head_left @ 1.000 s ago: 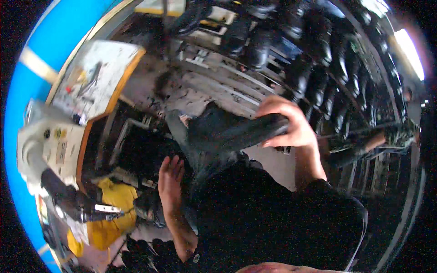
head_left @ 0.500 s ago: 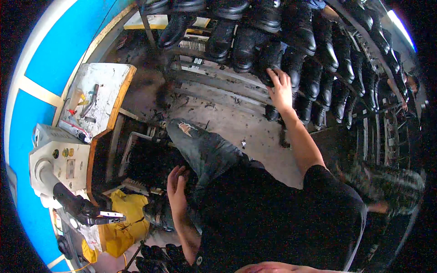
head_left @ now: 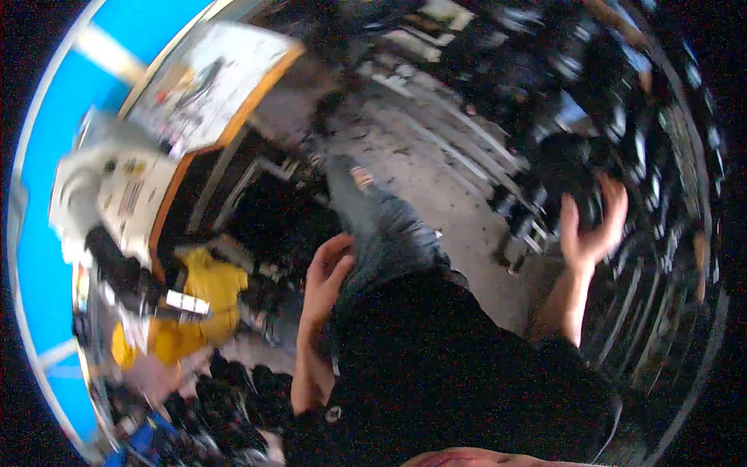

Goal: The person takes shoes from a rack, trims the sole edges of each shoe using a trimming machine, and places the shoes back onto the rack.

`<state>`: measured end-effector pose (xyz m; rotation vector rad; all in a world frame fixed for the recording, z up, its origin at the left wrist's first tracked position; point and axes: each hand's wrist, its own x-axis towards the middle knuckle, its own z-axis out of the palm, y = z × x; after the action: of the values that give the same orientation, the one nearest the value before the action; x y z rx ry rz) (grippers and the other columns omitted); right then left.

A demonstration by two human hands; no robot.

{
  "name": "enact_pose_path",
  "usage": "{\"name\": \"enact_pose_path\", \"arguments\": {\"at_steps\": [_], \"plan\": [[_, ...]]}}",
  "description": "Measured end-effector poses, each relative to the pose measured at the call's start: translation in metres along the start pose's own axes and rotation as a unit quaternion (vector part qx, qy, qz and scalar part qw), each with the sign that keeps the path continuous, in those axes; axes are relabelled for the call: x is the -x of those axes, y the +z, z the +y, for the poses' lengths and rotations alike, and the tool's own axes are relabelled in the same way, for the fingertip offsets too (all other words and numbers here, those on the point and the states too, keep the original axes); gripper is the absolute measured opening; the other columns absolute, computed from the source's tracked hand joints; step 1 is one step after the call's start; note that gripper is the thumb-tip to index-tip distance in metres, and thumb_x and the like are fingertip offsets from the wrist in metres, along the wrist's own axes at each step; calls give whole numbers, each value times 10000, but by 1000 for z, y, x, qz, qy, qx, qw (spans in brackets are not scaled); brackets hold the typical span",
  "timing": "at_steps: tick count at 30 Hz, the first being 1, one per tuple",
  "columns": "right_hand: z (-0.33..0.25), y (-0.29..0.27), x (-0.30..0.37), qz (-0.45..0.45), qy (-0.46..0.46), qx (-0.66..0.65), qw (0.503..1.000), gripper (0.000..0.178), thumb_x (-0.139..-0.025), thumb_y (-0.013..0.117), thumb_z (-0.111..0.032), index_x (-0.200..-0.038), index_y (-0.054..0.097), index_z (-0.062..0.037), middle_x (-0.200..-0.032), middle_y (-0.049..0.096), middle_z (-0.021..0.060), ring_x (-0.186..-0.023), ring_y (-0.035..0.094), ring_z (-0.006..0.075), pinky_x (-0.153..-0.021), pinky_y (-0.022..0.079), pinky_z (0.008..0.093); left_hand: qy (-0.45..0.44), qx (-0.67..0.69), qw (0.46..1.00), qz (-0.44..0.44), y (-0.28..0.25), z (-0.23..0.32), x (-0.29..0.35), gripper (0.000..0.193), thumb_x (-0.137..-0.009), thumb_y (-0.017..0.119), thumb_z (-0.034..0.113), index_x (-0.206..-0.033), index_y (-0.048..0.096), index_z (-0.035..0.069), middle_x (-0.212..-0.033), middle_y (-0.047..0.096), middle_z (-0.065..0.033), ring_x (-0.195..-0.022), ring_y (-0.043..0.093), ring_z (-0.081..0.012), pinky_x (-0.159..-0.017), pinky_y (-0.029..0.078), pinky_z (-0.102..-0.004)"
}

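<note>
A black shoe [head_left: 577, 159] lies between the spread thumb and fingers of my right hand [head_left: 595, 229], in front of the rack at the right. The fingers seem wrapped round the shoe's near end, though motion blur smears the contact. My left hand [head_left: 327, 272] hovers beside my trouser leg [head_left: 389, 226], its fingers loosely bent and the thumb apart. Nothing shows in it. More black shoes [head_left: 513, 70] crowd the rack beyond my right hand, all heavily blurred.
A white-topped bench [head_left: 226, 78] with small tools stands at the far left. Nearer is a pale machine [head_left: 117, 194] with a dark arm, beside a yellow sack [head_left: 214, 292]. Dark items [head_left: 226, 397] lie lower left. Metal rails [head_left: 459, 117] run along the rack; another person's arm [head_left: 622, 27] shows behind.
The view has turned, shifting the rack rightward and down. My right hand, formerly resting on a racked shoe, now spreads round a shoe. My left hand appears higher and farther right in view.
</note>
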<state>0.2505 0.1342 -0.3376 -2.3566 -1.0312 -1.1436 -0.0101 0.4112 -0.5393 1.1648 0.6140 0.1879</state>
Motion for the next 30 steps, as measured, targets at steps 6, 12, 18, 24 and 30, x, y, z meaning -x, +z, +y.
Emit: {"name": "enact_pose_path", "arguments": {"at_steps": [6, 12, 18, 24, 30], "plan": [[-73, 64, 21, -117, 297, -555, 768, 460, -888, 585, -202, -1266, 525, 53, -1293, 566, 176, -1187, 557, 282, -1049, 416, 431, 68, 195, 978, 7, -27, -2, 7, 813, -863, 711, 62, -1547, 271, 87, -1523, 392, -114, -1321, 488, -292, -1065, 428, -397], [-116, 192, 56, -314, 389, -729, 468, 635, -902, 728, -306, -1398, 442, -31, -1359, 558, 93, -1225, 556, 281, -1062, 433, 465, 157, 270, 932, 184, -48, 46, 48, 947, -800, 649, -41, -1589, 146, 104, -1566, 303, -150, -1363, 445, -313, -1113, 386, -441], [-159, 236, 20, -331, 360, -752, 443, 664, -874, 766, -321, -1389, 462, -35, -1344, 571, 117, -1208, 580, 285, -1023, 485, 469, 168, 172, 913, 329, -62, 53, 80, 906, -807, 677, -79, -1561, 196, 61, -1460, 455, -153, -1302, 505, -271, -1086, 415, -410], [-201, 223, -22, -321, 284, -736, 525, 815, -761, 839, -412, -1356, 490, 22, -1311, 578, 155, -1180, 600, 276, -1021, 490, 428, 135, 244, 875, 396, -74, 28, 82, 893, -817, 711, -34, -1553, 216, 70, -1378, 530, -109, -1199, 567, -227, -1028, 455, -384], [-245, 204, -46, -390, 137, -709, 572, 885, -651, 903, -369, -1325, 495, 34, -1286, 584, 131, -1153, 590, 225, -1004, 474, 358, 248, 293, 831, 403, -89, 30, 86, 997, -775, 833, 122, -1563, 226, 70, -1413, 505, -104, -1229, 549, -243, -1040, 452, -387]]}}
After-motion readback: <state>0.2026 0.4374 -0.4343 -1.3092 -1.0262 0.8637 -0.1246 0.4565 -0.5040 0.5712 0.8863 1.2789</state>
